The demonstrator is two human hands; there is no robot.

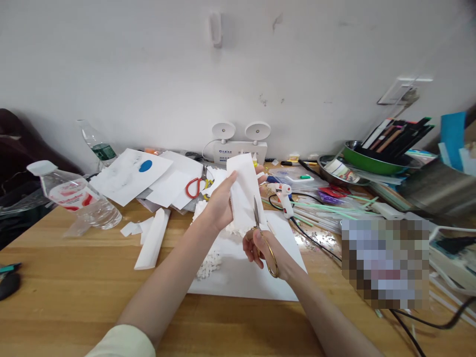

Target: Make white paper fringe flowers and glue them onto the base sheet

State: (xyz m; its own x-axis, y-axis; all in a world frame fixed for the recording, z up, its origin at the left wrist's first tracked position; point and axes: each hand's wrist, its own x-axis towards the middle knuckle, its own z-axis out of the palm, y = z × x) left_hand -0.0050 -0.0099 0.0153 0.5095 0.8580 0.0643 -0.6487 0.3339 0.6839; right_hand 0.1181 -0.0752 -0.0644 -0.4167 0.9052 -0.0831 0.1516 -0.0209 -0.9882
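Paper work at a wooden desk. The left hand is clamped on a flat, oblong white strip, thumb across its front face and fingertips emerging behind its far edge; the strip stands tilted above a smooth white sheet. The right hand is closed around the gold scissors, whose slim metal blades point upward at the strip's right edge; whether they bite into the paper cannot be told. Crumbly, ragged white scraps lie on the sheet beneath the left forearm. To the left rest a long folded paper and a clear plastic bottle with a white cap; behind the left hand, the red scissors. At right, a white glue gun adjoins thin, pale green straws. Against the wall, a boxy lamp carries 2 round heads.
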